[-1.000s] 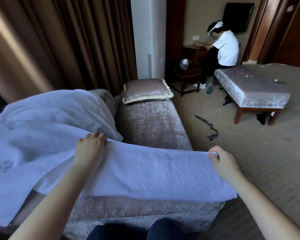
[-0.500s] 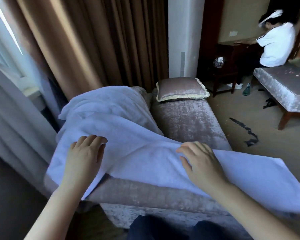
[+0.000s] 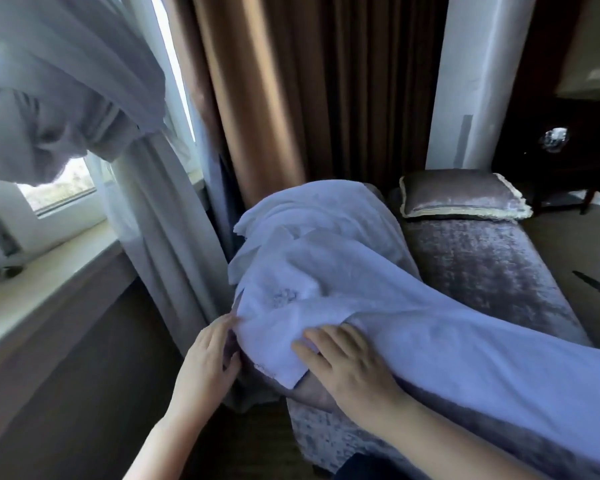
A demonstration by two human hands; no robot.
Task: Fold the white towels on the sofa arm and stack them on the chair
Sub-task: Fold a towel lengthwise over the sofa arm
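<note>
White towels (image 3: 326, 271) lie heaped over the sofa arm and trail right along the near edge of the grey velvet sofa (image 3: 492, 278). My left hand (image 3: 208, 362) is at the towel's left edge, its fingertips touching the hanging cloth; whether it pinches the cloth is hidden. My right hand (image 3: 343, 365) lies flat with spread fingers on the towel's near corner. No chair is in view.
A velvet cushion (image 3: 461, 195) sits at the sofa's far end. Brown curtains (image 3: 274, 98) and a sheer curtain (image 3: 167, 220) hang just left of the sofa arm, beside a window sill (image 3: 42, 271). A dark side table (image 3: 561, 161) stands at the far right.
The view has swung left. Both hands slid left along the towel, from its spread right part to its left end at the sofa arm.
</note>
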